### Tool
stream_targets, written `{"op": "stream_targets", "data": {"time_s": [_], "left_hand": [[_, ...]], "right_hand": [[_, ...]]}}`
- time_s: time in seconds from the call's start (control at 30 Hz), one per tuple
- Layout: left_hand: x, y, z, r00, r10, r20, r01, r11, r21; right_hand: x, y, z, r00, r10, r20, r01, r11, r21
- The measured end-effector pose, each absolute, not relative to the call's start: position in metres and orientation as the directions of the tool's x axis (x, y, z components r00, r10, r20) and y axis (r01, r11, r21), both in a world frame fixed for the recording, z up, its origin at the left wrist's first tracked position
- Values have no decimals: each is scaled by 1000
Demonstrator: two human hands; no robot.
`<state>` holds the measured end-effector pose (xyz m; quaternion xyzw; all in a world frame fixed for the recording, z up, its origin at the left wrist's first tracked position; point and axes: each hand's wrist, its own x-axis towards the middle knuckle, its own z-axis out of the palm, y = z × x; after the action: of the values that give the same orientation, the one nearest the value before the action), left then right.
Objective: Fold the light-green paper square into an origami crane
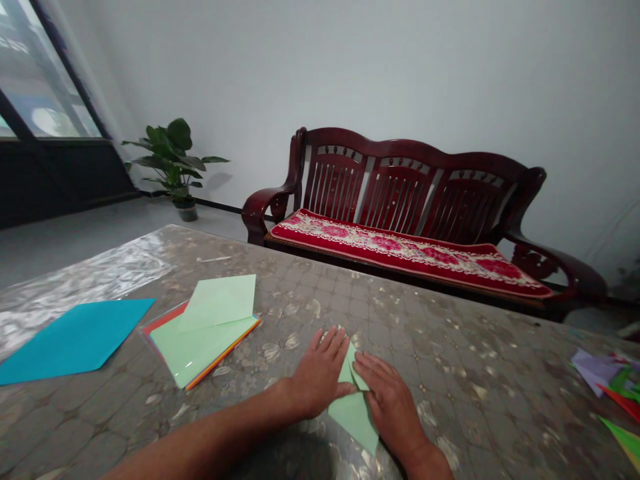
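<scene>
My left hand [321,373] and right hand [389,395], both spread flat, press a folded pale-green paper sheet [355,421] onto the grey floral-patterned tabletop [480,400]. Leftward, a clear plastic sleeve [188,365] holds coloured paper [215,340]; beyond, a dark round pot [187,211] holds a leafy green plant [173,157].

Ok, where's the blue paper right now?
In the head view, the blue paper lies on the left side of the table, just left of the paper stack and well away from your left hand.

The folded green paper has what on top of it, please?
The left hand and right hand rest on the folded green paper; whatever they cover cannot be seen.
</scene>
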<state>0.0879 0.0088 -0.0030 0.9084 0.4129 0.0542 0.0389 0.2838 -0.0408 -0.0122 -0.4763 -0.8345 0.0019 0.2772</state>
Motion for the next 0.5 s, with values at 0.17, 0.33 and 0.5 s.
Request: {"op": "stream_targets", "data": {"time_s": [0.17,0.33,0.5], "left_hand": [[78,14,-2,682,728,68,718,-684,129],[72,18,2,727,686,19,671,-717,187],[71,18,6,728,685,26,669,-718,193]], "right_hand": [[284,-46,4,-371,800,471,775,546,-317],[281,-49,15,-383,805,454,783,543,-303],[280,-52,21,-418,814,404,805,538,-250]]}}
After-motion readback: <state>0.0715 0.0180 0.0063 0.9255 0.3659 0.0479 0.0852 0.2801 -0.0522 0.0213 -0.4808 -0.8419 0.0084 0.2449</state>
